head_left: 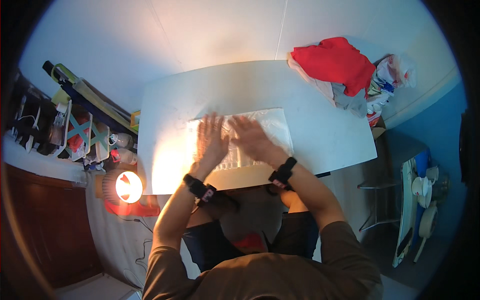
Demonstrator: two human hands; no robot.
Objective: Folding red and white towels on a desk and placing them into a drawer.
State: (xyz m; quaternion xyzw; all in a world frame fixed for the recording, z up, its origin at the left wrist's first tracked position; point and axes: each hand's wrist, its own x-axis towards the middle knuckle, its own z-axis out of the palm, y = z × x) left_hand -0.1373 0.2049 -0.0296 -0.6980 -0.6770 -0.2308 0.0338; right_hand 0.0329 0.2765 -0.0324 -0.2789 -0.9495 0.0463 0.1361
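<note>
A clear plastic bag or sheet (272, 125) lies flat near the front of the white table (330, 135), its surface shiny and wrinkled. My left hand (212, 137) rests over its left part, fingers stretched toward the far side. Over its middle is my right hand (252, 137), fingers spread and a little blurred. Neither hand grips anything. Whether anything lies inside or beneath the plastic, I cannot tell. Each wrist wears a black strap with a small device.
A lit lamp (128, 187) glows beside the table's front left corner. Red cloth (335, 65) and plastic bags (395, 72) are heaped at the far right. Shelves with bottles (122, 140) stand to the left. At the right is a metal-legged stool or rack (380, 187).
</note>
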